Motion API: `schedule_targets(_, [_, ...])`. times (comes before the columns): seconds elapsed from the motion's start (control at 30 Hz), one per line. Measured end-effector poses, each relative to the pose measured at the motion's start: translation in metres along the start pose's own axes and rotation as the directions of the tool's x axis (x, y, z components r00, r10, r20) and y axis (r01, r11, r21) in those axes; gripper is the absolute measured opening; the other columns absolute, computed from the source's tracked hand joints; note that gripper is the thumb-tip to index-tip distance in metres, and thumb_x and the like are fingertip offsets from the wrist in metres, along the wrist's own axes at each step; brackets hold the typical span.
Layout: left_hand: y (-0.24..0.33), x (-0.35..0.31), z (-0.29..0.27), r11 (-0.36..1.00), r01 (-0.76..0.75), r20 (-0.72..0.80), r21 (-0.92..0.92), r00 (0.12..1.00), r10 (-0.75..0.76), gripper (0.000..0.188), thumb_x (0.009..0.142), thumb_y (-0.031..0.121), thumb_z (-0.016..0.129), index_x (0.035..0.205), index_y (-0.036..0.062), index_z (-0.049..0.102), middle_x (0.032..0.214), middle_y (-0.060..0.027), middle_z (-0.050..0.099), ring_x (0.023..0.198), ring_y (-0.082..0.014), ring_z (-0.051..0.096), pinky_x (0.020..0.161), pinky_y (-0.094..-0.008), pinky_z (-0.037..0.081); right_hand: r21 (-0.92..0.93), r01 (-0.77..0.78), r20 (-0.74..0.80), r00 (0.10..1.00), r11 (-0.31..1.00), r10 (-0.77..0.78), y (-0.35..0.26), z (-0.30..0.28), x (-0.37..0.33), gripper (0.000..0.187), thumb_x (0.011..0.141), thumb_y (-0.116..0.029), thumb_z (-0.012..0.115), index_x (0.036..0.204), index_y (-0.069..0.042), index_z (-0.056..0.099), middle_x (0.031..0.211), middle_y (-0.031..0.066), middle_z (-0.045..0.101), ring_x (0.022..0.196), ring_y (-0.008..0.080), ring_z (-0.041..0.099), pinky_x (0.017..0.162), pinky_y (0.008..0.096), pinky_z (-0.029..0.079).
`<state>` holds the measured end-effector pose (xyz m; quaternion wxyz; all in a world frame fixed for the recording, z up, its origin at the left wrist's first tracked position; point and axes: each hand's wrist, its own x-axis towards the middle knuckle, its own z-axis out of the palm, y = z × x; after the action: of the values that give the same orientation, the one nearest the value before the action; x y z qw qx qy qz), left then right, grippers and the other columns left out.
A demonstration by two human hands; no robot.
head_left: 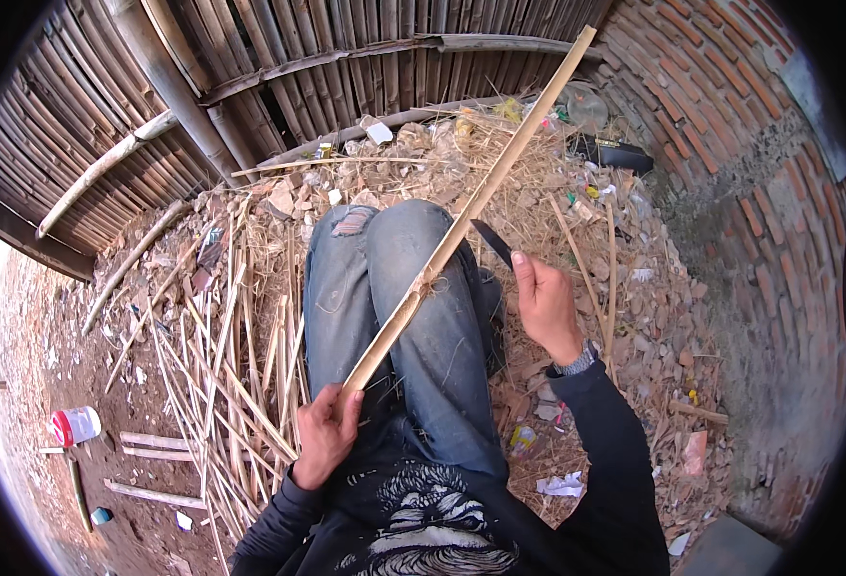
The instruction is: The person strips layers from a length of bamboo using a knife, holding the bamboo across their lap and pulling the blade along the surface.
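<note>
The left hand's (327, 434) grip pinches the lower end of a long, pale, trough-shaped bamboo strip (463, 223), which slants across faded, ripped blue denim jeans (341, 288). The right hand's (546, 305) grip wraps a dark-bladed knife (493, 246), its handle mostly hidden.

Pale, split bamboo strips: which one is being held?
The long, channelled bamboo strip slanting across the faded blue jeans, its lower end gripped in the left hand. The pale strips piled on the ground at left are untouched.
</note>
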<state>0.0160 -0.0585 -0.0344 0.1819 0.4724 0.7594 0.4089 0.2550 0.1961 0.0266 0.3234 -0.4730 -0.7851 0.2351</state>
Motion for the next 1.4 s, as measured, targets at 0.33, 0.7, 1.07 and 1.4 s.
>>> schedule_targets(0.33, [0.004, 0.000, -0.001, 0.998, 0.058, 0.019, 0.003, 0.998, -0.058, 0.020, 0.094, 0.018, 0.073, 0.092, -0.0005, 0.067, 0.061, -0.0146, 0.057, 0.052, -0.0151, 0.055, 0.052, -0.0327, 0.044, -0.088, 0.012, 0.070, 0.998, 0.996, -0.005, 0.000, -0.008, 0.002, 0.040, 0.107, -0.030, 0.052, 0.083, 0.001, 0.062, 0.061, 0.0240, 0.054, 0.057, 0.0463, 0.055, 0.053, 0.0492, 0.040])
schedule_targets(0.7, [-0.004, 0.000, 0.002, 0.999, -0.004, -0.016, -0.039, 1.000, 0.003, 0.018, 0.093, 0.019, 0.075, 0.093, 0.0030, 0.067, 0.055, -0.0136, 0.053, 0.044, -0.0211, 0.057, 0.045, -0.0331, 0.042, 0.032, -0.047, -0.050, 0.998, 0.998, 0.048, 0.017, -0.008, -0.002, 0.048, 0.109, -0.035, 0.051, 0.079, 0.002, 0.059, 0.055, 0.0169, 0.042, 0.048, 0.0289, 0.040, 0.051, 0.0421, 0.035])
schedule_targets(1.07, [-0.006, -0.001, 0.002, 1.000, 0.004, -0.009, -0.023, 1.000, -0.004, 0.018, 0.093, 0.020, 0.075, 0.092, 0.0037, 0.067, 0.055, -0.0150, 0.054, 0.044, -0.0240, 0.058, 0.045, -0.0346, 0.042, -0.001, -0.003, 0.029, 1.000, 1.000, 0.003, -0.003, 0.003, -0.011, 0.044, 0.108, -0.032, 0.051, 0.080, 0.000, 0.058, 0.058, 0.0225, 0.047, 0.051, 0.0404, 0.049, 0.051, 0.0448, 0.037])
schedule_targets(1.4, [-0.006, 0.001, -0.001, 1.000, 0.005, 0.014, -0.013, 1.000, -0.005, 0.019, 0.093, 0.020, 0.075, 0.094, 0.0029, 0.069, 0.056, -0.0152, 0.056, 0.045, -0.0241, 0.059, 0.047, -0.0346, 0.043, 0.111, 0.070, 0.152, 0.985, 0.991, -0.086, -0.014, 0.008, -0.019, 0.042, 0.109, -0.029, 0.051, 0.081, 0.002, 0.059, 0.058, 0.0224, 0.048, 0.052, 0.0435, 0.048, 0.051, 0.0465, 0.037])
